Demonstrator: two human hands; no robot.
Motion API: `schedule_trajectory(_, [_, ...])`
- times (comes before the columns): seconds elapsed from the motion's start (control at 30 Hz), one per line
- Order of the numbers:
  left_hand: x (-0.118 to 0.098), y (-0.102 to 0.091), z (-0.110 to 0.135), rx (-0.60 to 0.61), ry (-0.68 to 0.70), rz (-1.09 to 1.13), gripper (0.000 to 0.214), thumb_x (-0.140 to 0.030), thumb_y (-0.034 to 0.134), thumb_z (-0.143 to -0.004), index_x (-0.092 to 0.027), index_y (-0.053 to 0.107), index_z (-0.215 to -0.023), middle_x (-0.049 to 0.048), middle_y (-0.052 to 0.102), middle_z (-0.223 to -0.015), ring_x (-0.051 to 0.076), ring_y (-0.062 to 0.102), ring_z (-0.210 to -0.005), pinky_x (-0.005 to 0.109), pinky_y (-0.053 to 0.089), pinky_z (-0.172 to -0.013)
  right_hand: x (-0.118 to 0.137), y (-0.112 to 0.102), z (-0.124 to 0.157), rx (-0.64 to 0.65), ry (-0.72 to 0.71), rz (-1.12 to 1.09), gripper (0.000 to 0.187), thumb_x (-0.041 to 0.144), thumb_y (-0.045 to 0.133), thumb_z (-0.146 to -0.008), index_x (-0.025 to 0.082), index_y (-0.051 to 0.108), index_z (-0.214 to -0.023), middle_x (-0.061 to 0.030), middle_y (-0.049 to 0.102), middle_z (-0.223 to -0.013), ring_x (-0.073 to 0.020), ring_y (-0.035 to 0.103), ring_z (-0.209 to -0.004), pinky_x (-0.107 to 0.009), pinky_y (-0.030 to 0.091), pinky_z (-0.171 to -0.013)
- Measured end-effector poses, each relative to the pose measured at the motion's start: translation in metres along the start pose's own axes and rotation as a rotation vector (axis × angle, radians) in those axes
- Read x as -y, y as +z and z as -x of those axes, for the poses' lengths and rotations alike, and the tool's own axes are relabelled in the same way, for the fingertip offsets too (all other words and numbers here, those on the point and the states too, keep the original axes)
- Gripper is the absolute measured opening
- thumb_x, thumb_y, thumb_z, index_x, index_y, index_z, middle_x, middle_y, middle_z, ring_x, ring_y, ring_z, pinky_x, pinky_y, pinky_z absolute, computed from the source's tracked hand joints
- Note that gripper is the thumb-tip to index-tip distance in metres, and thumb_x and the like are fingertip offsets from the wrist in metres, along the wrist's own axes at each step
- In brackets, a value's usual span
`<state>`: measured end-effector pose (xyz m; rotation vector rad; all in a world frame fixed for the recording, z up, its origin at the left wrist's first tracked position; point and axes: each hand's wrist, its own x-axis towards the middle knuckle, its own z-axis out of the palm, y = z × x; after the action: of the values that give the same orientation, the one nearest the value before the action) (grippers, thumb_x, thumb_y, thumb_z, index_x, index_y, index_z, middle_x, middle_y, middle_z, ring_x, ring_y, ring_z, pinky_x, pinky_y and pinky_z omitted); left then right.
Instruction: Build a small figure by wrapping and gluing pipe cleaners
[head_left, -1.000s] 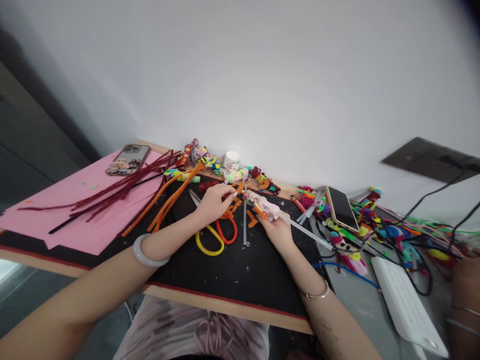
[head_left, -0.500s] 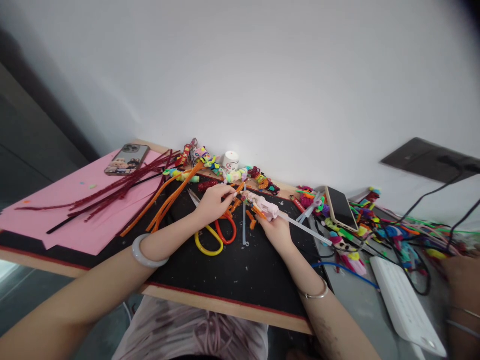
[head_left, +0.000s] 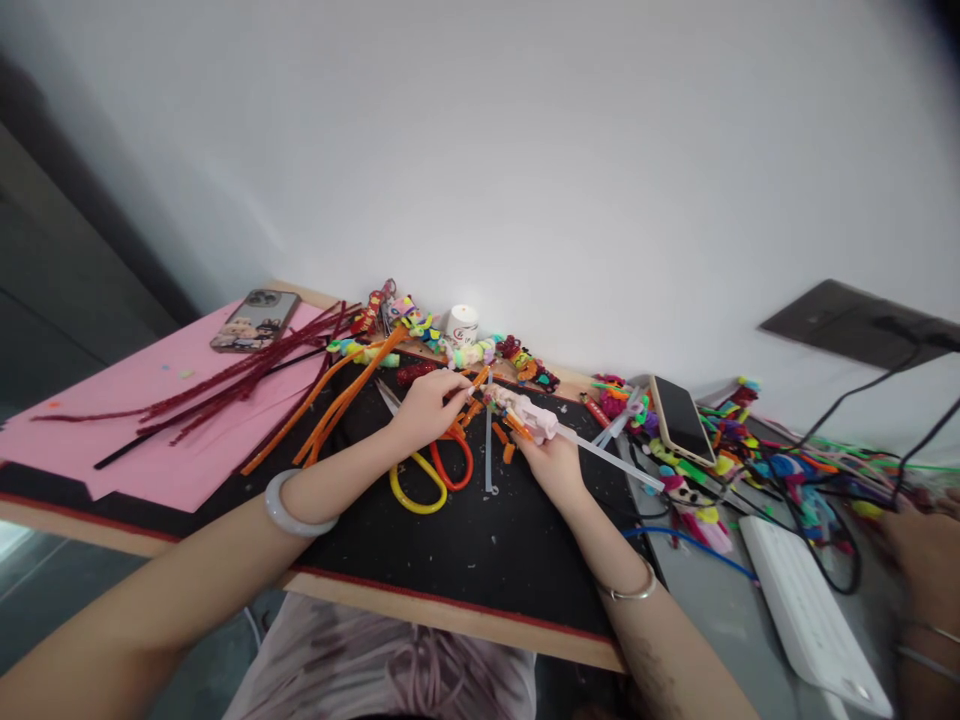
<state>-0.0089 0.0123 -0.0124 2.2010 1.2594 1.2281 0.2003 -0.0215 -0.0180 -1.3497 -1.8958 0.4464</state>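
Note:
My right hand (head_left: 553, 465) is wrapped round a pale pink glue gun (head_left: 534, 415), with a long translucent glue stick (head_left: 611, 460) running out of its back. The gun's nozzle points left at my left hand (head_left: 433, 405). Between the thumb and fingers of that hand is a short orange pipe cleaner piece (head_left: 480, 378), close to the nozzle; whether they touch I cannot tell. Scissors (head_left: 418, 484) with yellow and red handles lie partly beneath my left hand. Orange scraps (head_left: 509, 453) and a thin clear strip (head_left: 489, 450) are on the black mat (head_left: 480, 560) between my hands.
Dark red pipe cleaners (head_left: 247, 375) and a phone (head_left: 255, 320) rest on pink sheets (head_left: 172, 400) at left. Orange pipe cleaners (head_left: 352, 400) lie nearby. Along the wall stand a white cup (head_left: 462, 323) and small figures. At right are another phone (head_left: 681, 418), cables, a power strip (head_left: 814, 610) and another person's hand (head_left: 926, 550).
My two hands and the glue gun stay almost where they were. At the right edge, the other person's hand has shifted slightly.

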Motion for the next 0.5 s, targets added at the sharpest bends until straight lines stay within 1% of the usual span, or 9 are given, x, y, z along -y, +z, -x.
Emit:
schedule_trajectory(0.1, [-0.0007,0.0002,-0.0001,-0.004,-0.002,-0.006,0.015,-0.017,0.048,-0.083,-0.016,0.062,-0.077,0.0035,0.065,-0.079,0.017,0.058,-0.076,0.029,0.044,-0.074,0.0004,-0.0001,0.0000,0.002,0.001,0.012,0.031,0.032,0.055,-0.080,0.020,0.066,-0.107,-0.0055,0.070,-0.102,-0.0247,0.065,-0.093,-0.034,0.050,-0.082])
schedule_trajectory(0.2, [-0.0007,0.0003,0.0001,-0.006,-0.005,-0.009,0.016,-0.018,0.048,-0.083,-0.016,0.061,-0.076,0.0033,0.065,-0.078,0.017,0.058,-0.075,0.029,0.044,-0.073,0.0008,-0.0001,-0.0006,-0.006,0.010,0.016,0.031,0.032,0.056,-0.080,0.020,0.067,-0.105,-0.0059,0.070,-0.101,-0.0245,0.065,-0.092,-0.034,0.050,-0.082])
schedule_trajectory(0.37, [0.0017,0.0005,0.0004,-0.019,-0.008,-0.019,0.015,-0.018,0.048,-0.083,-0.016,0.061,-0.076,0.0034,0.064,-0.078,0.017,0.058,-0.074,0.029,0.044,-0.073,0.0005,-0.0002,-0.0015,-0.013,0.002,0.032,0.032,0.032,0.055,-0.080,0.019,0.065,-0.108,-0.0064,0.069,-0.105,-0.0249,0.063,-0.098,-0.034,0.049,-0.086])
schedule_trajectory(0.5, [0.0021,0.0004,0.0006,-0.022,-0.011,-0.020,0.016,-0.019,0.047,-0.084,-0.016,0.061,-0.076,0.0037,0.065,-0.078,0.017,0.058,-0.075,0.029,0.044,-0.073,-0.0005,0.0000,-0.0013,-0.018,0.010,0.056,0.032,0.033,0.054,-0.080,0.019,0.066,-0.107,-0.0063,0.070,-0.102,-0.0245,0.065,-0.094,-0.033,0.050,-0.084])
